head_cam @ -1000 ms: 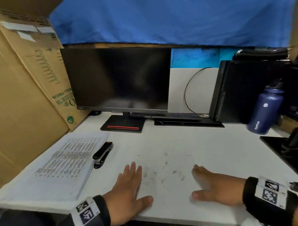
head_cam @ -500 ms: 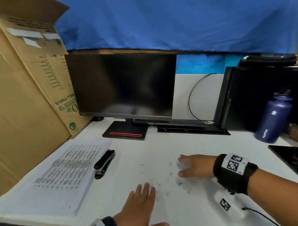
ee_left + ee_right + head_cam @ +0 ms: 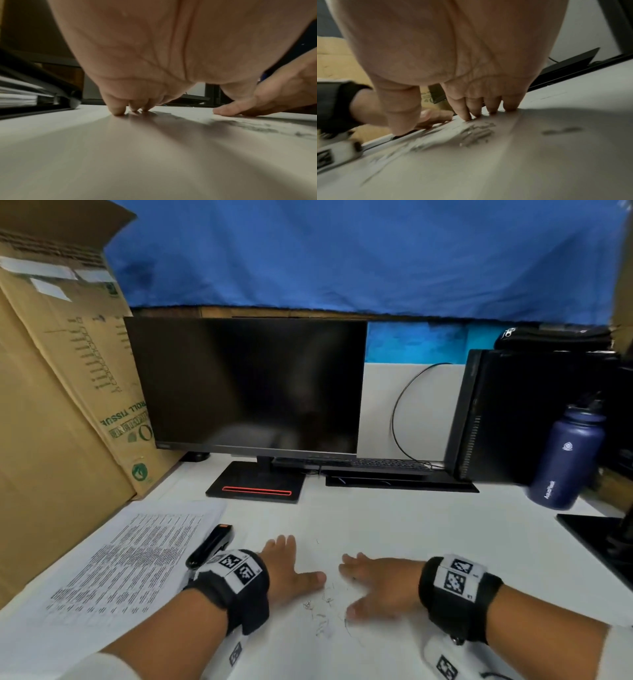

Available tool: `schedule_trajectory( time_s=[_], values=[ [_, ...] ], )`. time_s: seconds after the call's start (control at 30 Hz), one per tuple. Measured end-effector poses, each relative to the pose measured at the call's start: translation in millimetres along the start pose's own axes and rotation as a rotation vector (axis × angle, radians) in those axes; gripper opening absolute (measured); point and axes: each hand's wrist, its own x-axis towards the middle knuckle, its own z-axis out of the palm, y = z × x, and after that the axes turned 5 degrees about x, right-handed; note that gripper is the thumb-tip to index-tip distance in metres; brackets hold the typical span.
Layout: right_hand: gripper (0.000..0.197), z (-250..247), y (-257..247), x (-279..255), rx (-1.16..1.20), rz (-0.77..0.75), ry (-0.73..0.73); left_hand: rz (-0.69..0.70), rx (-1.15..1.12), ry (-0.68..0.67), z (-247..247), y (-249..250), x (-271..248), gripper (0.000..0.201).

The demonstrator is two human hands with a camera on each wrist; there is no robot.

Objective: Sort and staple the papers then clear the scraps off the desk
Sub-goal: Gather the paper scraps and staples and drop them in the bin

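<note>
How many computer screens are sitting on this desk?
1. The black monitor stands switched off at the back of the white desk, left of the black computer tower. A dark slab at the desk's right edge could be another stand; its top is hidden.

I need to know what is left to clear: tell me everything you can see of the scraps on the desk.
The scraps are small thin grey slivers, probably loose staples, scattered flat on the white desk between the left hand and right hand. Both hands lie flat beside them; whether fingers touch any is unclear.
</note>
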Motion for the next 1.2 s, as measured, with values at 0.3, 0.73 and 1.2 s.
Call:
schedule_trajectory(
  time_s=[0.3,0.73,1.2],
  values=[
    [0.038,-23.1,38.6,-52.0,0.229,0.148,0.238,0.156,0.003,0.032,-11.2,34.8,21.3,0.099],
    [0.081,-4.8,24.3,-43.1,0.083,0.113,0.023,0.475,0.063,0.026,10.8,22.5,-22.2,0.052],
    [0.104,-21.3,34.2,-16.1,0.077,0.373,0.17,0.223,0.047,-0.034,12.0,1.0,-2.3,0.085]
  ],
)
